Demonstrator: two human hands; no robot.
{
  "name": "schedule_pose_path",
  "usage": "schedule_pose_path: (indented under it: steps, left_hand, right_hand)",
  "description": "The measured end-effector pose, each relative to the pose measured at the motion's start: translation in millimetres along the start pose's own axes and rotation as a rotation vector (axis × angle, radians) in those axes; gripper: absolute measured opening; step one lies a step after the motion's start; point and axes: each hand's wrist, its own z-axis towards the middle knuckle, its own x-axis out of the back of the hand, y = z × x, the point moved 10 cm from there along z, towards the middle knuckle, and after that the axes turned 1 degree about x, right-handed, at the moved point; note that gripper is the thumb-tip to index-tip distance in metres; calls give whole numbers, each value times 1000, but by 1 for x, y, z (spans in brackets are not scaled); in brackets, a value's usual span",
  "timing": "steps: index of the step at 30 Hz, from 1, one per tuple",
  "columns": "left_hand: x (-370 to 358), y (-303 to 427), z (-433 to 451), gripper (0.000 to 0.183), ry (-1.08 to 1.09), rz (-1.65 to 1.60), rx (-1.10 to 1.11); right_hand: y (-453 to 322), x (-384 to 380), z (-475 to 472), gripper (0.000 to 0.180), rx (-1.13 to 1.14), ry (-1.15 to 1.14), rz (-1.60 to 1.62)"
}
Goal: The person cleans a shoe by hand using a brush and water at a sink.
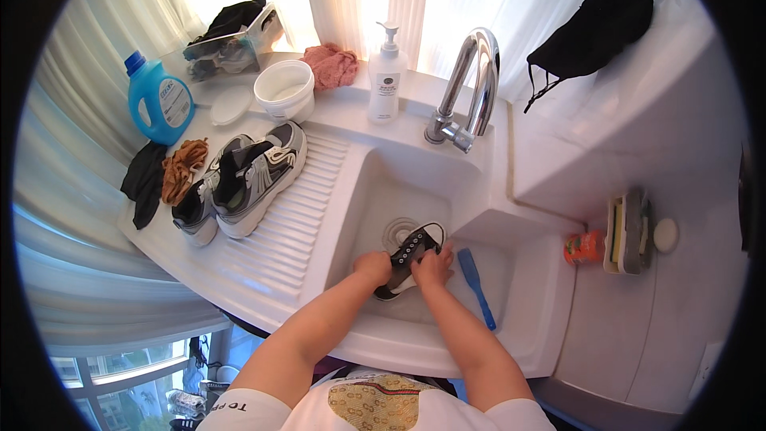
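Observation:
A black canvas sneaker with a white toe cap point(409, 254) is held low in a white sink basin point(413, 191), over the drain. My left hand point(373, 268) grips its side at the left, the fingers curled and partly hidden. My right hand point(434, 266) lies on the shoe's right side, thumb at the opening and fingers spread along the outer edge. Right of that hand a blue plastic brush point(477, 287) rests on the basin floor, its bristles not visible.
Grey-and-white running shoes point(257, 182) stand on the ribbed washboard point(299, 221), near a blue detergent bottle point(160, 102), a white tub point(285, 91) and cloths point(184, 170). Behind the basin are a pump bottle point(386, 81) and a chrome faucet point(479, 84). A sponge holder point(623, 233) is at right.

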Motion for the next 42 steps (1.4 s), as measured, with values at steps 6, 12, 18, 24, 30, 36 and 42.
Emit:
schedule_pose_path:
  steps: [6, 12, 18, 24, 30, 36, 42]
  left_hand:
    - [-8, -6, 0, 27, -43, -75, 63]
    - [13, -26, -11, 29, -61, -106, 164]
    - [70, 0, -43, 28, 384, -99, 72]
    - [30, 0, -43, 35, -4, -132, 83]
    - [-29, -16, -5, 46, -65, -564, 385]
    - [-95, -69, 28, 48, 268, -1451, 782]
    - [-100, -57, 40, 31, 113, -1955, 734]
  right_hand:
    - [-37, 39, -13, 13, 325, 211, 35]
    - [-55, 102, 15, 14, 420, 145, 412]
    - [-87, 11, -42, 26, 708, -438, 302]
    - [7, 45, 3, 42, 397, -164, 98]
    - [133, 25, 1, 63, 47, -354, -339]
    - [39, 43, -15, 58, 334, -287, 56]
    - [-48, 35, -53, 44, 623, -282, -8]
